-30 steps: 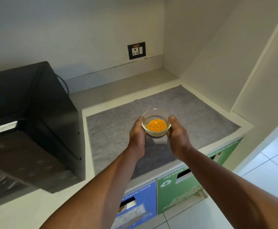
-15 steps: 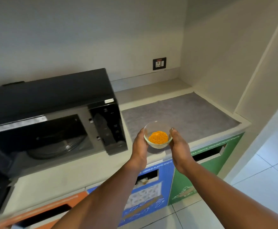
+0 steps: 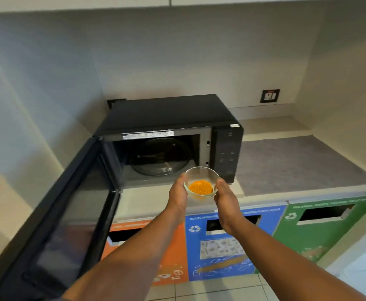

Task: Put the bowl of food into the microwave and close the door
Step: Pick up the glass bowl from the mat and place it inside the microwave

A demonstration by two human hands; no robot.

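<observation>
- Head view, looking down over both forearms toward a pale table [image 3: 151, 200] set in a wall recess.
- Glass bowl [image 3: 201, 183], clear, holds a mound of orange food [image 3: 200, 187]; carried in the air over the table's front edge, just in front of the microwave's opening, not yet inside.
- Left hand [image 3: 177, 193] clasps the bowl's 9 o'clock side, right hand [image 3: 226, 199] its 3 o'clock side; both pressed against the glass, the bowl pinched between them.
- Black microwave [image 3: 169, 114] stands on the table at 12 o'clock from the bowl. Cavity open to view, glass turntable [image 3: 160, 157] lying inside.
- Microwave door [image 3: 69, 213] swung wide open on its left hinge, reaching out toward 7 o'clock past the table's edge.
- Control panel [image 3: 226, 155] on the microwave's right face, directly behind the bowl's far rim.
- Grey mat [image 3: 297, 164] covers the table at 3 o'clock of the microwave.
- Wall socket [image 3: 270, 96] on the back wall at 1 o'clock.
- Under the table front: orange bin panel [image 3: 173, 246], blue bin panel [image 3: 232, 253], green bin panel [image 3: 321, 233], each with a slot; lettering too blurred to read.
</observation>
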